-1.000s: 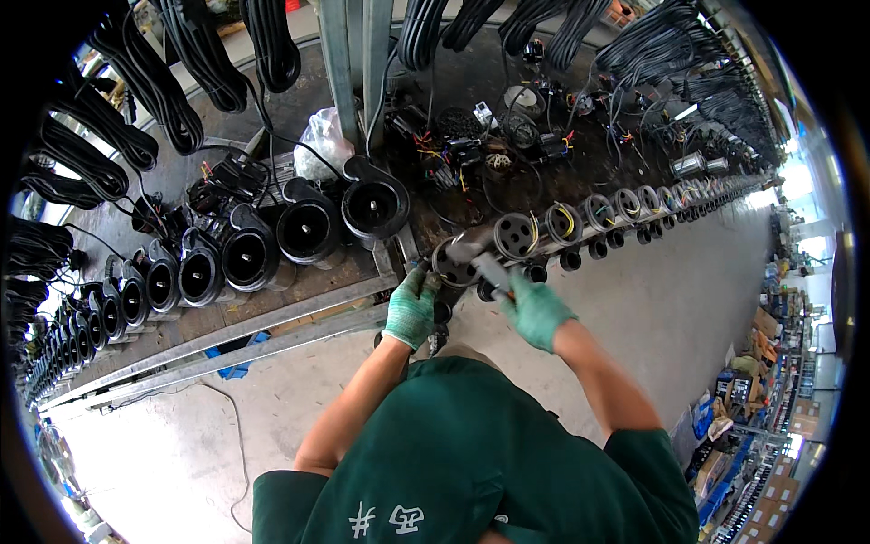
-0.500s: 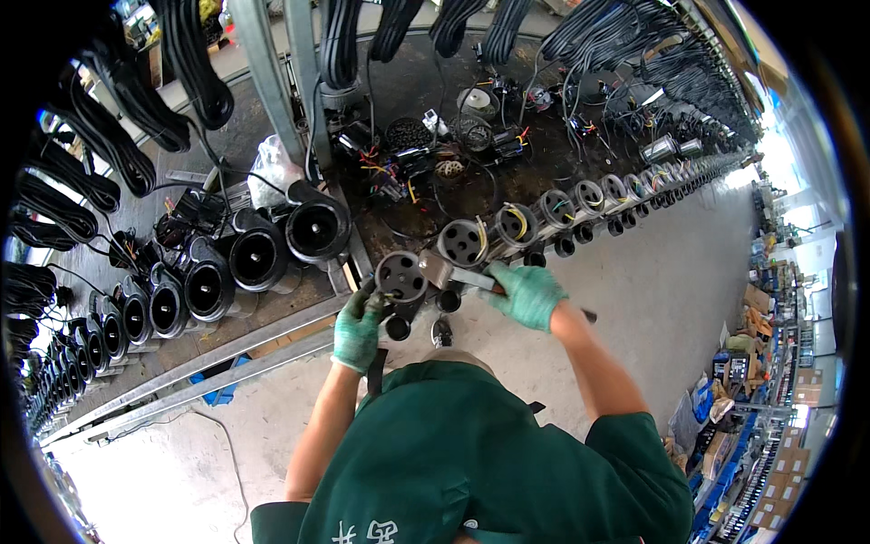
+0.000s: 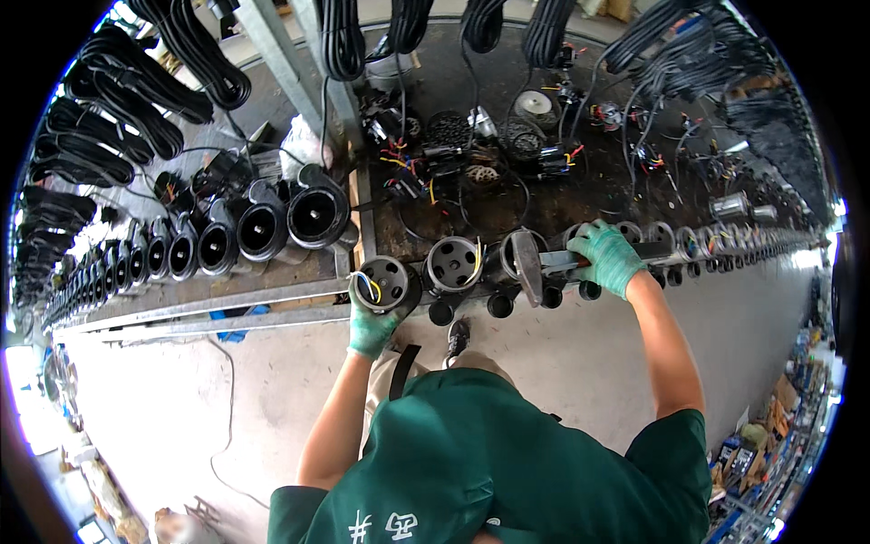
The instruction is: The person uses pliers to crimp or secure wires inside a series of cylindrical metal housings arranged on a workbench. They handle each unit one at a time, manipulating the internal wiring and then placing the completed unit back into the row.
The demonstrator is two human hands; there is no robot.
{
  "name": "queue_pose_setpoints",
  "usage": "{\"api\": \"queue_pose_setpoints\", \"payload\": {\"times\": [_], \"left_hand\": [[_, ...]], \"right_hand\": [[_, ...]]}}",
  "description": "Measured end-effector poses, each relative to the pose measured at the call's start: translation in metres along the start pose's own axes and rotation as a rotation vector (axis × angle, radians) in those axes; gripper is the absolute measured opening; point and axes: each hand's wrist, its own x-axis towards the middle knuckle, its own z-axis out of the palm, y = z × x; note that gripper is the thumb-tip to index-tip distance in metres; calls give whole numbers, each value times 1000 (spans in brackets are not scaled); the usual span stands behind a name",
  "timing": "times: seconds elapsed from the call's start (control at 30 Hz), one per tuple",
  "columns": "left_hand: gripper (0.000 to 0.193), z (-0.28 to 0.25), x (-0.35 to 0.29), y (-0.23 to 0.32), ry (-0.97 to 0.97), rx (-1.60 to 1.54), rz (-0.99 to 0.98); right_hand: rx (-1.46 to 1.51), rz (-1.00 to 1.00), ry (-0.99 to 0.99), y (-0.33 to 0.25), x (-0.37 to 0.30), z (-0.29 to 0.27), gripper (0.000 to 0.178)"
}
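While the left hand (image 3: 372,332) is clasping a wired grey housing (image 3: 382,296) at the near edge of the bench (image 3: 589,195), the right hand (image 3: 609,259) is gripping a hammer (image 3: 527,267); further housings (image 3: 452,283) are standing alongside, finished or pending: undeterminable.

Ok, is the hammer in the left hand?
No, the right hand holds the hammer, while the left hand grips a round grey housing.

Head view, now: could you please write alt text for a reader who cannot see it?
A green-gloved right hand holds a hammer while the gloved left hand grasps a round grey housing with thin wires. Similar housings and black round casings line the workbench; coiled black cables hang above.
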Motion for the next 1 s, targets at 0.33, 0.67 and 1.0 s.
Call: {"api": "queue_pose_setpoints", "payload": {"times": [0.33, 0.67, 1.0], "left_hand": [[108, 7, 44, 17, -26, -285, 75], [93, 8, 122, 34, -7, 81, -27], [79, -5, 165, 16, -28, 196, -206]], "right_hand": [[635, -550, 248, -139, 32, -30, 41], [489, 69, -466, -297, 167, 43, 37], [419, 89, -286, -289, 185, 48, 32]]}}
